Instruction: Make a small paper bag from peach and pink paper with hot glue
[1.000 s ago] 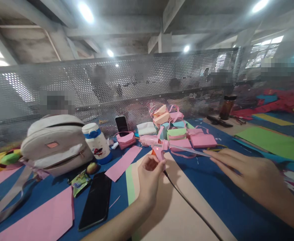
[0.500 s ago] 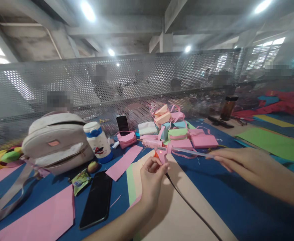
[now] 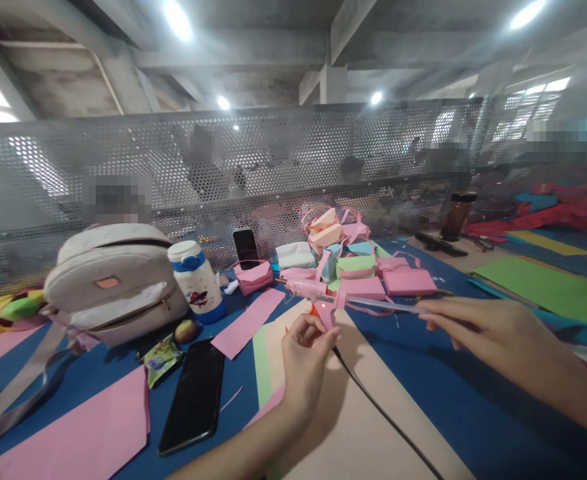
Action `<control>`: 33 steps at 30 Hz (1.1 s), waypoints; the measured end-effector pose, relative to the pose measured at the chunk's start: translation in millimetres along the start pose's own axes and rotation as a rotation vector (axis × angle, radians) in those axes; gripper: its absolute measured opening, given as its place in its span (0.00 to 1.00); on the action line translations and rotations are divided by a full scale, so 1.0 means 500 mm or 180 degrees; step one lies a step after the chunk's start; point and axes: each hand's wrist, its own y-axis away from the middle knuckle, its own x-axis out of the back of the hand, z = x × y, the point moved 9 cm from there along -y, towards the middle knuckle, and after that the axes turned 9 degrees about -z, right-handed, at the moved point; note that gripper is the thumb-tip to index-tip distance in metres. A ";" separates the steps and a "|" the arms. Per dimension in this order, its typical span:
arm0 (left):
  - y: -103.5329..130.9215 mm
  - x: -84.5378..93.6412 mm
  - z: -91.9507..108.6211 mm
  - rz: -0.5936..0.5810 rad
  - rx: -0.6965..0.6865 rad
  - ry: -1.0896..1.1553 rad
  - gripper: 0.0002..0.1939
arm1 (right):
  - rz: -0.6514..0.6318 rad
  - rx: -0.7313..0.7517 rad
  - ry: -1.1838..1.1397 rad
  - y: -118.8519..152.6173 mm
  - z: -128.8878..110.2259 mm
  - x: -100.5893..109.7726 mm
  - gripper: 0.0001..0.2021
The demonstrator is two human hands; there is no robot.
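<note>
My left hand [image 3: 306,350] is closed around the handle of a pink hot glue gun [image 3: 313,291], whose nozzle points left and whose small light glows orange. A clear glue stick [image 3: 383,303] sticks out of the gun's back end. Its far end is pinched between the fingers of my right hand [image 3: 478,327]. From the handle a black cord [image 3: 373,407] runs down across peach paper [image 3: 363,440]. Just behind the gun lie small folded paper bags in pink [image 3: 409,282], green and blue.
At left stand a white backpack [image 3: 118,287] and a water bottle [image 3: 196,283]. A black phone [image 3: 193,397], a snack packet [image 3: 162,360] and pink sheets [image 3: 73,433] lie nearer. Behind rises a perforated metal screen [image 3: 283,160]. Green paper [image 3: 548,287] lies right.
The glue gun sits slightly lower and further right. My right hand has shifted a little, still pinching the glue stick. The other things stay as they were.
</note>
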 end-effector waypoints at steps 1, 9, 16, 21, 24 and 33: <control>0.000 0.000 0.000 0.0003 -0.0005 -0.0021 0.16 | -0.0237 -0.0120 -0.0115 -0.003 0.004 -0.014 0.18; -0.001 0.006 0.002 0.0004 -0.0090 -0.0205 0.15 | -0.2123 -0.0672 -0.1972 0.016 0.033 -0.144 0.22; 0.002 -0.009 0.004 -0.0133 -0.0200 -0.0425 0.13 | -0.1101 -0.0375 -0.1024 -0.030 0.010 -0.080 0.18; 0.014 -0.014 0.034 -0.0172 -0.0424 -0.0794 0.12 | -0.1286 -0.0353 -0.1762 -0.038 -0.018 -0.115 0.19; 0.021 -0.017 0.044 -0.0246 -0.0540 -0.0948 0.13 | -0.1574 -0.0454 -0.2541 -0.032 -0.021 -0.155 0.19; 0.029 -0.024 0.057 -0.0324 -0.0714 -0.1170 0.14 | -0.2374 -0.0922 -0.4186 -0.004 -0.046 -0.205 0.20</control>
